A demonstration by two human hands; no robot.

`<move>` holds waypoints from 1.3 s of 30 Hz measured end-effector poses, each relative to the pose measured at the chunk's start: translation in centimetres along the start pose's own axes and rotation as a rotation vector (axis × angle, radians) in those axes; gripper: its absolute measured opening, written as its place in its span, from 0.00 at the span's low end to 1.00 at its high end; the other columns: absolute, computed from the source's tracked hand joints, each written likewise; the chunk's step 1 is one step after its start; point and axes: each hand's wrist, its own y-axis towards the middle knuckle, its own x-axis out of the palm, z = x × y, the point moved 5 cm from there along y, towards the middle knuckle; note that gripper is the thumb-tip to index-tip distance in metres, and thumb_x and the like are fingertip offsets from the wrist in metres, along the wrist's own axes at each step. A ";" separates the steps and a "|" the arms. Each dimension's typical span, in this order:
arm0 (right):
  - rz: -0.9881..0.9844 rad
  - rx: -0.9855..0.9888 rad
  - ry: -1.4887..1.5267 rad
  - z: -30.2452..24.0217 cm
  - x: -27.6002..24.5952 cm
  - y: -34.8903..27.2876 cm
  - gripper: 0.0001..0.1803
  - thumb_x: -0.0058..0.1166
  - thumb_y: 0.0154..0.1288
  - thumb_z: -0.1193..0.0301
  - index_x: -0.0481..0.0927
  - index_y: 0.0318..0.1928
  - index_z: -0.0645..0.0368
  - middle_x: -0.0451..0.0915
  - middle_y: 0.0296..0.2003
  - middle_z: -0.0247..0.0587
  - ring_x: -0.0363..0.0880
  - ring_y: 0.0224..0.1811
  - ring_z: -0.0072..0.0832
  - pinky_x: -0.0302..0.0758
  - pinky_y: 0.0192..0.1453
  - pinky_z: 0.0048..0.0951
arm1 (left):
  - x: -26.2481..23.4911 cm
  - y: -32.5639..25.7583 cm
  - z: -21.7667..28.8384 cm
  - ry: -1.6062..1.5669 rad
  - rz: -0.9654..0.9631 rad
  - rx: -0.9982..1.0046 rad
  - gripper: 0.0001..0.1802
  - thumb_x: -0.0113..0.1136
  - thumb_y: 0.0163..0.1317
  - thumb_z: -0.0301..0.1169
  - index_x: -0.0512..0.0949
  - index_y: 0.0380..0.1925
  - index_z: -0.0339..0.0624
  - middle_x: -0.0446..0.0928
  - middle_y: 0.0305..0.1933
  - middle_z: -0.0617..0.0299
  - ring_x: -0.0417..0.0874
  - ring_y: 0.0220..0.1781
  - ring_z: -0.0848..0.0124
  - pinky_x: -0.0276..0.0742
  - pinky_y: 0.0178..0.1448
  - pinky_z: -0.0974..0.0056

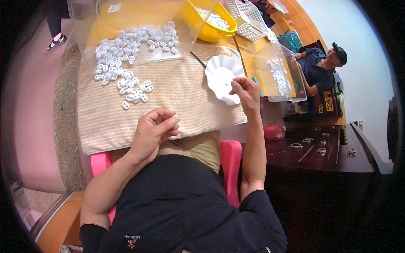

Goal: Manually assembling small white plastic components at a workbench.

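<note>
My left hand [155,130] is closed in a pinch near the front edge of the striped towel [185,92]. A bit of a small white plastic piece shows at its fingertips, mostly covered by them. Over the right rim of a white scalloped dish [219,71], my right hand [249,93] has thumb and forefinger pressed together; what they hold, if anything, is too small to make out. Tiny bits lie in the dish. Oval white plastic pieces [135,42], each with two holes, are heaped on the far left of the towel, with several spilling toward me.
A clear plastic box [90,25] stands behind the heap. Beyond are a yellow basin [206,31] of white pieces and a white perforated basket [247,21]. At right, a person [318,69] sits by another clear bin [291,90]. A dark thin stick [198,59] touches the dish.
</note>
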 end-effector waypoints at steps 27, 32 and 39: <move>-0.513 0.084 0.328 -3.9 13.2 -7.2 0.03 0.56 0.58 0.85 0.80 0.31 0.67 0.80 0.30 0.37 0.79 0.33 0.21 0.74 0.38 0.21 | 0.1 0.1 -0.3 -0.164 -0.098 -0.017 0.05 0.62 0.62 0.24 0.78 0.37 0.38 0.81 0.34 0.61 0.82 0.34 0.74 0.82 0.40 0.69; -0.518 -0.017 0.330 -4.0 13.3 -7.2 0.03 0.56 0.62 0.81 0.81 0.35 0.67 0.81 0.33 0.37 0.79 0.35 0.20 0.75 0.40 0.21 | -0.1 0.3 -0.2 -0.166 -0.073 -0.013 0.05 0.63 0.61 0.24 0.78 0.37 0.38 0.81 0.34 0.62 0.82 0.33 0.75 0.82 0.40 0.69; -0.495 -0.003 0.332 -3.2 13.4 -7.5 0.05 0.54 0.67 0.77 0.79 0.41 0.67 0.81 0.35 0.35 0.79 0.36 0.18 0.77 0.41 0.20 | -0.1 0.1 -0.2 -0.164 -0.033 -0.006 0.06 0.62 0.62 0.25 0.78 0.39 0.38 0.81 0.34 0.62 0.82 0.35 0.75 0.82 0.42 0.70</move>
